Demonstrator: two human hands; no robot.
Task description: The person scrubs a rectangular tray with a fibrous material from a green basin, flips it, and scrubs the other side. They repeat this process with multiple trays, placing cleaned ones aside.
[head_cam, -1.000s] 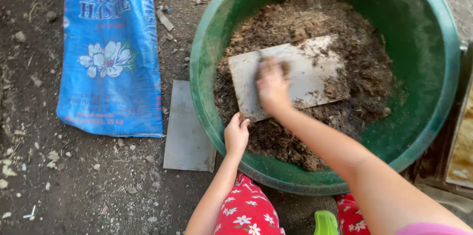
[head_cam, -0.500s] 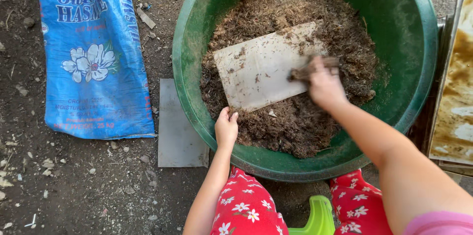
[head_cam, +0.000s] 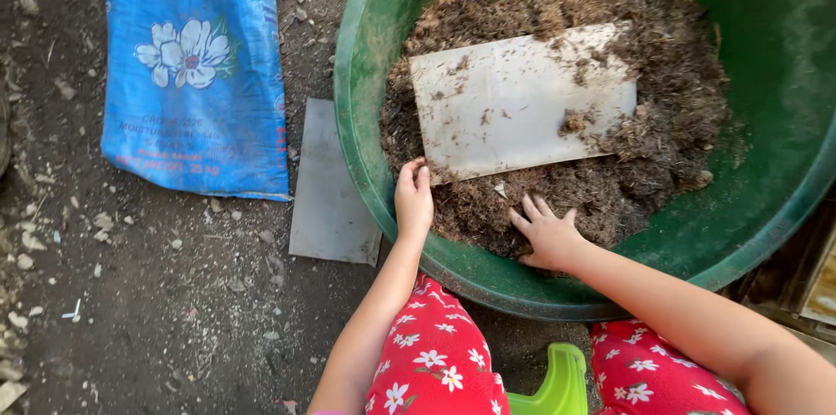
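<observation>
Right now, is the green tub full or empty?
Partly full: brown soil covers the bottom of the green tub, the upper walls are bare, and a flat board lies on top.

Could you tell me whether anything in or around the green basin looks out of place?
A flat pale board lies askew on the brown fibrous mix inside the green basin, crumbs scattered over it. A similar grey panel lies outside on the dirt.

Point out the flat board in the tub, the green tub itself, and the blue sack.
flat board (head_cam: 514,101), head view, its bare middle.
green tub (head_cam: 353,119), head view, its left rim.
blue sack (head_cam: 196,110), head view, its middle, just below the flower print.
</observation>
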